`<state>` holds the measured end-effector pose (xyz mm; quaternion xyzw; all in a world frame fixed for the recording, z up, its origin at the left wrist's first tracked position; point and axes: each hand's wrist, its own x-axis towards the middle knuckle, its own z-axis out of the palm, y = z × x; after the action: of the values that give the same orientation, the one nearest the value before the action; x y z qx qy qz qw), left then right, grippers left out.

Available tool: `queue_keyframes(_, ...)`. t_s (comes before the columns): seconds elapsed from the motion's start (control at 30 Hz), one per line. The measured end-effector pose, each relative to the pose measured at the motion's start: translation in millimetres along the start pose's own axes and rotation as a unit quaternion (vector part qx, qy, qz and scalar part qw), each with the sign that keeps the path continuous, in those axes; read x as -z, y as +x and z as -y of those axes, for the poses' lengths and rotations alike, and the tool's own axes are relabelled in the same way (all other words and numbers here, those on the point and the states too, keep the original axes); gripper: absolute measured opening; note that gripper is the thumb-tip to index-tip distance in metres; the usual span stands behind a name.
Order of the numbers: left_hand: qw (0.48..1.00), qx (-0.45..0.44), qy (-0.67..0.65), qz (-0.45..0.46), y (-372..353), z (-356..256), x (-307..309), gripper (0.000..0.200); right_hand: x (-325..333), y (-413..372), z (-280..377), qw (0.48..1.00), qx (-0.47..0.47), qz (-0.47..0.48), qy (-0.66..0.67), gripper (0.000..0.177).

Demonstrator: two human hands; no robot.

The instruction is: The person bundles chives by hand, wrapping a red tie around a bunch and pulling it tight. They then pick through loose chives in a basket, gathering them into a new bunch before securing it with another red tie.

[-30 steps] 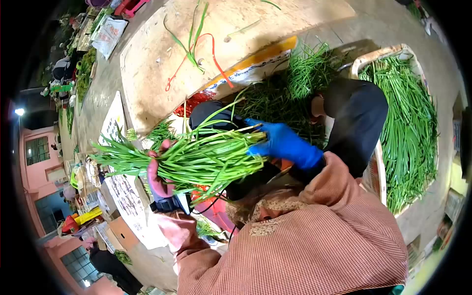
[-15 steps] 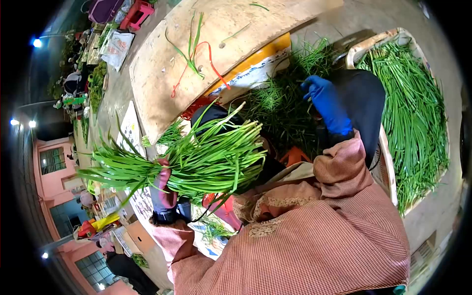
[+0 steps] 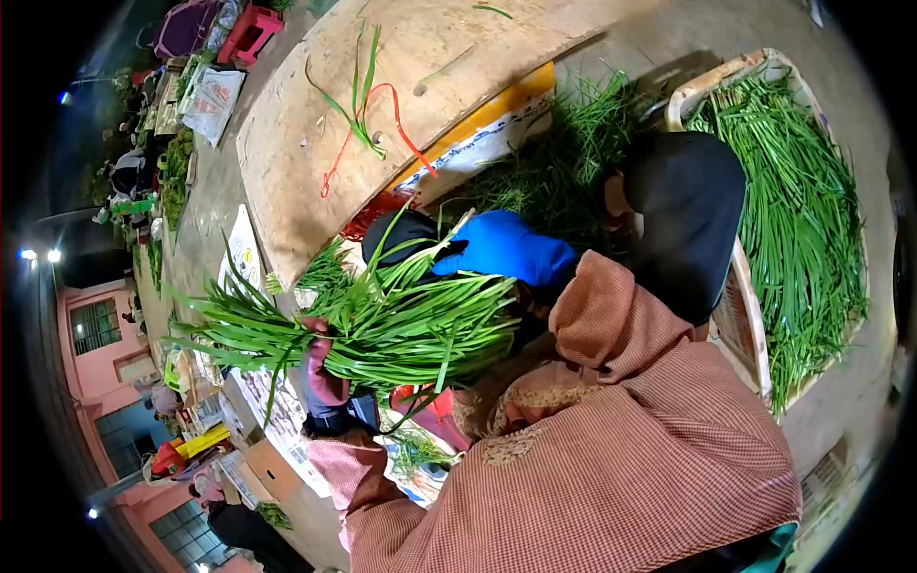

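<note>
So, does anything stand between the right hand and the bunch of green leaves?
Nothing visible does: the right hand is at the upper edge of the bunch of green leaves, which the left hand grips.

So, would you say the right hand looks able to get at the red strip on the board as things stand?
Probably yes: the red strip lies uncovered, one end at the near edge of the board, and the right hand is close by, though busy at the bundle of greens.

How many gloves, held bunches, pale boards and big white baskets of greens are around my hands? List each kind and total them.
Gloves: 2
Held bunch: 1
Pale board: 1
White basket: 1
Total: 5
</note>
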<state>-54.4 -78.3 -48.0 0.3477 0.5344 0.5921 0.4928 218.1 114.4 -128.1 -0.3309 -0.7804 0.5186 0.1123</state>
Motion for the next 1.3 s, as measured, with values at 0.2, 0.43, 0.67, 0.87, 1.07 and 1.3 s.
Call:
queue_keyframes(0.2,0.997,0.012,-0.069,-0.017,-2,7,2,0.036,-17,27,-23,0.986,0.112,-0.106,-0.067,0.031)
queue_keyframes(0.43,0.999,-0.006,-0.026,-0.028,-3,2,-26,0.034,86,-36,-97,0.937,-0.131,-0.324,0.003,0.029)
queue_keyframes(0.67,0.991,-0.019,-0.03,-0.13,-10,22,-10,0.046,57,-50,-41,0.978,0.022,-0.207,-0.036,0.044)
queue_keyframes(0.87,0.995,-0.005,-0.052,-0.088,-9,11,-22,0.039,-2,-24,13,0.997,0.067,-0.045,-0.013,0.035)
queue_keyframes(1.07,0.994,-0.001,-0.081,-0.07,-11,21,-11,0.042,-26,-23,-19,0.983,0.079,-0.132,0.101,0.021)
queue_keyframes(1.3,0.987,0.018,0.02,-0.159,-12,15,-24,0.06,42,-62,-74,0.957,-0.175,-0.196,-0.122,0.018)
